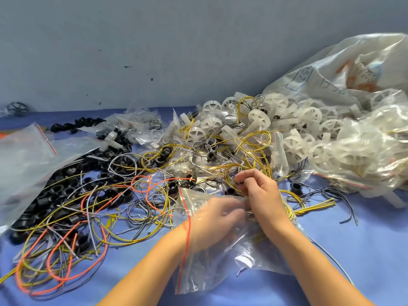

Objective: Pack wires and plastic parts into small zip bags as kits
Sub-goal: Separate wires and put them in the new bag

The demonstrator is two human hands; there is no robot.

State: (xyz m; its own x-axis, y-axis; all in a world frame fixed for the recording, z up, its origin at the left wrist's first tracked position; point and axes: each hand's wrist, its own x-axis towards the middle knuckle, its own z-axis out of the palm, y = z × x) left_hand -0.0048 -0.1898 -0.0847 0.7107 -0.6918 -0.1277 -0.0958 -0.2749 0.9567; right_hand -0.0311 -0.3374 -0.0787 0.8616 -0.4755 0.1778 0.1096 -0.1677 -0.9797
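the blue table cover (364,250) carries everything. largest on it is one big clear sack (331,69) at the right, with white plastic wheels (309,120) spilling out: dozens, too many and too overlapped to count. at the left lies one large flat zip bag (22,155) over a heap of black rings (66,191), again dozens. several small filled bags (136,120) sit at the back, their number unclear. loose wires run across the middle: yellow wires (254,146) by far the most, a handful of orange wires (55,261), and thin grey and black ones between.

one small zip bag (205,257) lies just in front of the person, under both wrists, and the step in hand looks like filling it. the left hand (216,219) shows blurred through the film, fingers bent and seemingly gripping the bag near its mouth. the right hand (262,191), fingers curled, pinches a loop of yellow wire with what may be a small dark part (239,183) at the fingertips.

the next move probably calls for freeing that wire from the tangle and feeding it into the bag while the mouth is kept open.
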